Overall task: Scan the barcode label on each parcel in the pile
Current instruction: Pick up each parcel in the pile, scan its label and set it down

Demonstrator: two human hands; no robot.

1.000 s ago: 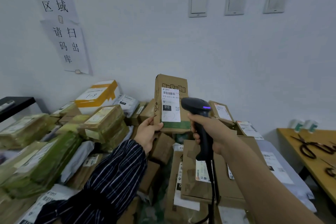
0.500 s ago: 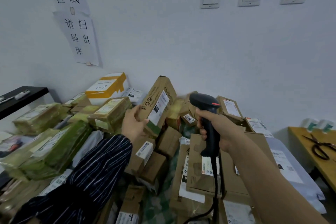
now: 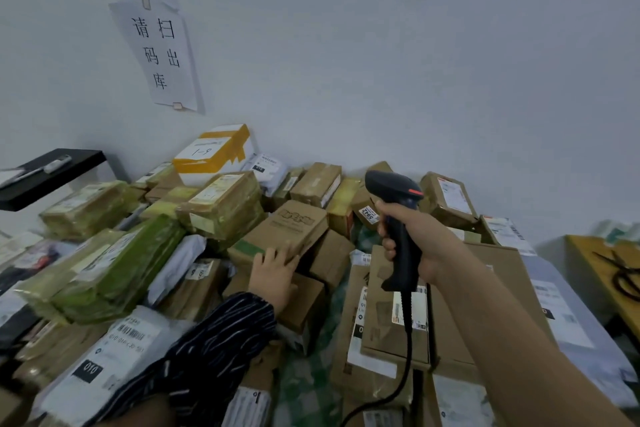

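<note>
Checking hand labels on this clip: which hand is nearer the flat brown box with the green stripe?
Left. The left hand rests on the near edge of the box; the right hand grips the scanner off to its right, apart from it.

Left hand (image 3: 275, 274) rests on the brown parcel (image 3: 287, 232) lying flat on the pile; right hand (image 3: 420, 241) grips the black scanner (image 3: 398, 229) upright, cable hanging below.

dim, soft, wide-angle edge warp
</note>
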